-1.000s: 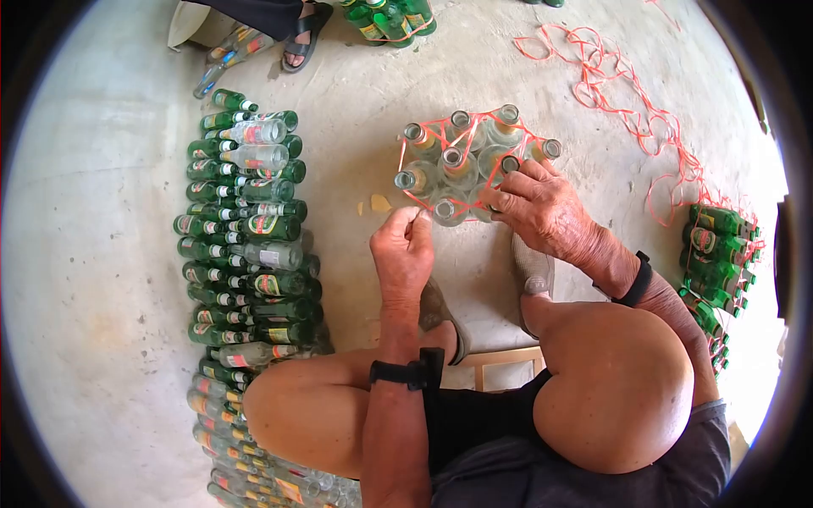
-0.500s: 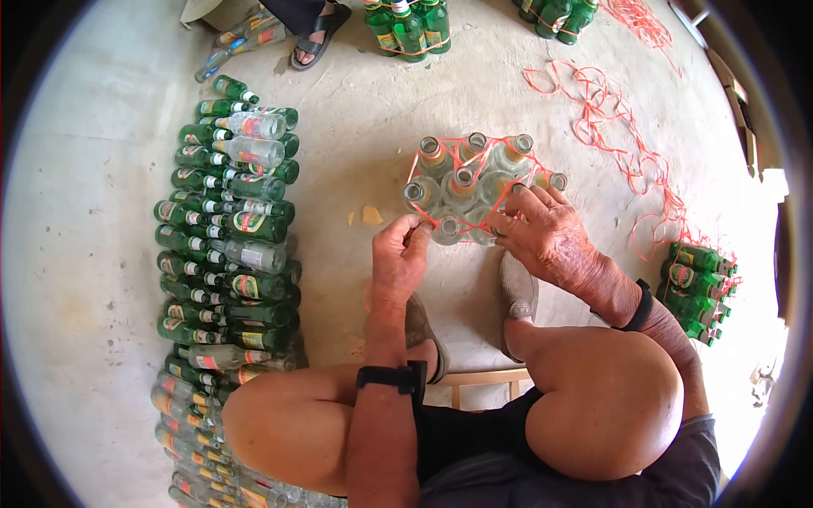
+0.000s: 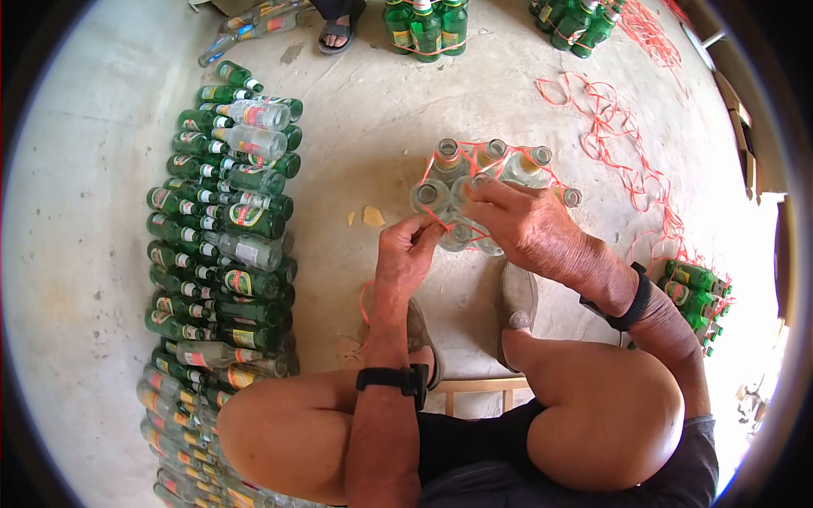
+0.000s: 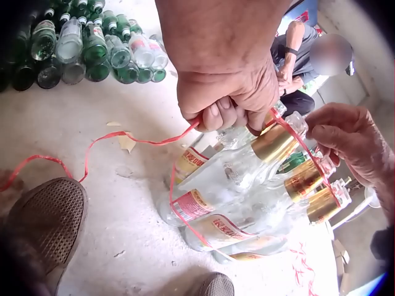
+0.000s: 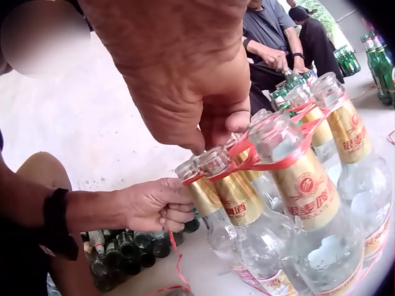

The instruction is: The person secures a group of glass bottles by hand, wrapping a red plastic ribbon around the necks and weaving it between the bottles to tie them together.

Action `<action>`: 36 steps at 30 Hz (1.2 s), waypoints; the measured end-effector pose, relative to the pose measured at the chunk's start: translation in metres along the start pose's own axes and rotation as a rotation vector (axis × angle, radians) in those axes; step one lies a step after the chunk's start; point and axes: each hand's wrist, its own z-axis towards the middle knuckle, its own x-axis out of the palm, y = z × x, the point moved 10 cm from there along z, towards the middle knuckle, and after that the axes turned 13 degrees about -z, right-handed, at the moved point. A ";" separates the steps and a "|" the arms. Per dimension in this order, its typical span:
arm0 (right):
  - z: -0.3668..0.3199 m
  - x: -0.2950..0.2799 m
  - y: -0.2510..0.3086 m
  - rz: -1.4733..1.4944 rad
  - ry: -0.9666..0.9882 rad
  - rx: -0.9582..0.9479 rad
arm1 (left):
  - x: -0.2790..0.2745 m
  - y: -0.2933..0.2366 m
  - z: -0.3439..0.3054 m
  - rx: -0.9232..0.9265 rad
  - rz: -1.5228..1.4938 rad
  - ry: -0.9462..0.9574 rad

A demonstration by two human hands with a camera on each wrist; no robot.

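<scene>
A group of clear glass bottles (image 3: 525,172) with gold neck labels stands upright on the floor between the feet. Red plastic string (image 5: 284,161) runs around and across their necks, and another loop circles their lower bodies. My left hand (image 3: 405,256) pinches the string beside the near-left bottle necks; a loose tail (image 4: 154,142) trails from its curled fingers to the floor. Above the bottle tops is my right hand (image 3: 542,229), bent fingers close to the middle and near mouths. I cannot tell whether those fingertips hold any string.
Stacked bottles (image 3: 246,216), mostly green, lie in a long row at left. Tied green bottles stand at the back (image 3: 428,34) and lie at right (image 3: 690,292). Loose red string (image 3: 605,127) sprawls over the floor. Another person (image 5: 271,37) sits opposite, handling green bottles.
My right hand has moved left from the right-hand bottle necks to over the middle ones. The left hand stays at the near-left necks, keeping its pinch. The head view has shifted.
</scene>
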 end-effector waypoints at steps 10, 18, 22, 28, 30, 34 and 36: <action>0.029 0.026 0.013 -0.182 0.011 -0.310 | 0.002 0.011 0.004 0.104 -0.025 -0.104; 0.035 0.045 0.006 -0.117 0.145 -0.265 | -0.001 0.026 0.010 0.059 -0.080 -0.207; 0.032 0.045 0.004 -0.061 0.136 -0.247 | 0.002 0.038 0.009 0.007 -0.244 -0.247; 0.038 0.047 0.005 -0.090 0.200 -0.261 | 0.012 0.035 0.012 0.005 -0.301 -0.239; 0.039 0.042 0.007 -0.072 0.182 -0.283 | 0.013 0.032 0.012 -0.024 -0.274 -0.240; 0.038 0.036 0.005 -0.034 0.204 -0.318 | 0.013 0.027 0.010 -0.069 -0.266 -0.237; 0.038 0.036 0.004 -0.036 0.233 -0.326 | 0.013 0.025 0.010 -0.050 -0.266 -0.228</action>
